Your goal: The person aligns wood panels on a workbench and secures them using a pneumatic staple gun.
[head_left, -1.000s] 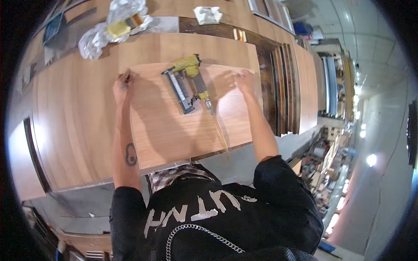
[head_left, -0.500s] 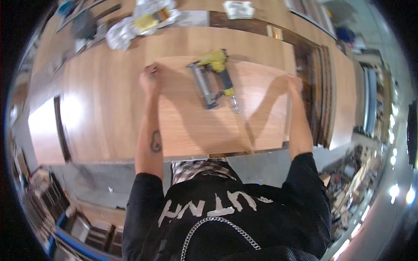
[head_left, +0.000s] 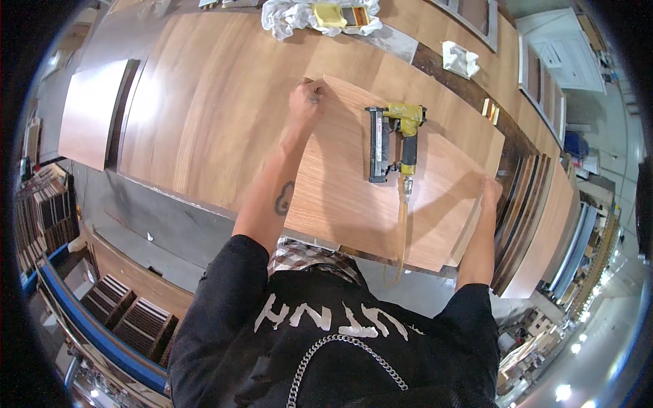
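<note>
Both hands gripped a wood-veneer panel (head_left: 381, 197) lying on the tabletop (head_left: 204, 122), the left hand (head_left: 306, 102) curled over its far corner and the right hand (head_left: 491, 190) clasping its right edge, apparently steadying it beneath the yellow nail gun (head_left: 394, 139).

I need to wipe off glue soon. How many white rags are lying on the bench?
2. One crumpled white rag lies at the far edge beside a yellow sponge; a smaller white rag lies farther right, beyond the nail gun. Others may be out of view.
</note>
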### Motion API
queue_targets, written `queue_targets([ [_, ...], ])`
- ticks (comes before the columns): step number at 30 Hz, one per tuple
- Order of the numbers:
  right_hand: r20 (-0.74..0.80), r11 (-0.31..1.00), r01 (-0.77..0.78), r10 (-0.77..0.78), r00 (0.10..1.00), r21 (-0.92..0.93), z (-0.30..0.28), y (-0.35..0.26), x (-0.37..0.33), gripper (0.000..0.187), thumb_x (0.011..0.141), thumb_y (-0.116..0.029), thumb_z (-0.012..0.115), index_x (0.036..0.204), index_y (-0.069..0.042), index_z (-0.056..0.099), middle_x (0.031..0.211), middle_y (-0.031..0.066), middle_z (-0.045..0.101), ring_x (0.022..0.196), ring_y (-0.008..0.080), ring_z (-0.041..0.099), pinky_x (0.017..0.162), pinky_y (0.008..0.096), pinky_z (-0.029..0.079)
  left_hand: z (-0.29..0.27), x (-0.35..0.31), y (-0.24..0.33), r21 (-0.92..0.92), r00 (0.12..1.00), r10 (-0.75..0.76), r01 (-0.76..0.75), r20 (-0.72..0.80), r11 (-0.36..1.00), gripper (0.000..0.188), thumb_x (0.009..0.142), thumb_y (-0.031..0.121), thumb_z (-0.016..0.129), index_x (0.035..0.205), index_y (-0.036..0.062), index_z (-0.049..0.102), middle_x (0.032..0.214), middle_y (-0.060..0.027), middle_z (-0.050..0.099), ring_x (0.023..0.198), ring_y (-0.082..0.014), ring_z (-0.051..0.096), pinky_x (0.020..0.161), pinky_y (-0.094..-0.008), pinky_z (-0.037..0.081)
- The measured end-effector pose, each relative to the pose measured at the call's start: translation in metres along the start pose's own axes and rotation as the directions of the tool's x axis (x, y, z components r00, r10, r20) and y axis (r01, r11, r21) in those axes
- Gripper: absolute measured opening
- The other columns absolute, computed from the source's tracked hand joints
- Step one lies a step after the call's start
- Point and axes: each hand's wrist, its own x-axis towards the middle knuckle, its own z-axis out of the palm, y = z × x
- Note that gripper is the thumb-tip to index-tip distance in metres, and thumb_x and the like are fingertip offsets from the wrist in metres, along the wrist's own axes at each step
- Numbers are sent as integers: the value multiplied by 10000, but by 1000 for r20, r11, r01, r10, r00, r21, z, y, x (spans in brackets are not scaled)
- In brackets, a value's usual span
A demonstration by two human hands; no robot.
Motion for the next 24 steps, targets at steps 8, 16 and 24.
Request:
queue_targets([
  [8,61,977,-90,80,995,193,8,-25,-14,171,744,-111,688,819,42,702,654,24,587,571,127,517,514,290,376,-2,0,-17,-41,996,73,-75,-49,996,175,719,126,575,841,127,701,827,-149,625,777,-344,612,685,-419,482],
  [16,-12,990,113,-113,994,85,-14,-7,-1,174,745,-155,706,720,12,662,674,49,627,594,172,591,498,331,423,11,-5,1,-81,999,19,-21,-33,997,170,737,118,592,861,94,706,919,-137,652,868,-321,625,750,-396,489],
  [24,284,896,439,-438,853,64,80,-236,-200,543,724,-319,776,1082,47,595,1053,233,623,942,348,624,840,392,486,-6,-3,-9,-47,998,53,-54,-19,997,208,768,129,585,945,101,692,941,-139,647,854,-332,619,744,-404,487],
])
